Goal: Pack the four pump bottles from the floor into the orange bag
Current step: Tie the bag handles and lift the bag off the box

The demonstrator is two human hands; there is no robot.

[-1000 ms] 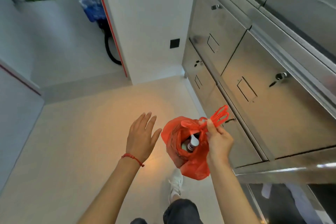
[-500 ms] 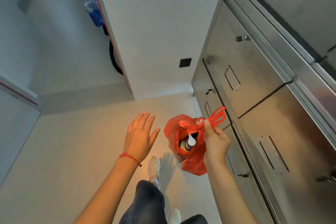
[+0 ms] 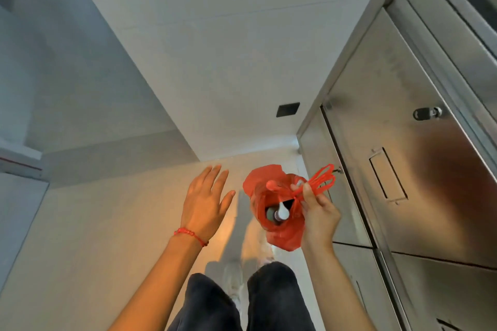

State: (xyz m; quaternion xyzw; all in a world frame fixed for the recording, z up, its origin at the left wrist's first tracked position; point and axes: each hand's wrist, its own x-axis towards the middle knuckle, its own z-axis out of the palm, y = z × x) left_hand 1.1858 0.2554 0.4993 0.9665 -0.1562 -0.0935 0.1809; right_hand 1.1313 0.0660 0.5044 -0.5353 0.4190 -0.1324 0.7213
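The orange bag (image 3: pixel 279 234) hangs in the air over the floor. My right hand (image 3: pixel 318 215) pinches its twisted handles, which stick out up and to the right. Through the bag's mouth I see the white pump top of a bottle (image 3: pixel 282 213) and the dark rim of another beside it; the rest of the contents are hidden. My left hand (image 3: pixel 205 203) hovers just left of the bag with fingers straight and spread, holding nothing. No bottle lies on the visible floor.
Stainless steel cabinets (image 3: pixel 419 169) with locks and label slots run along the right side, close to the bag. A white wall (image 3: pixel 215 62) with a black socket plate (image 3: pixel 287 109) stands ahead. My legs and white shoes (image 3: pixel 234 279) are below on the pale floor.
The view has swung toward the white wall and the cabinets loom closer on the right. Both legs now stand under me. The bag and both hands keep the same pose.
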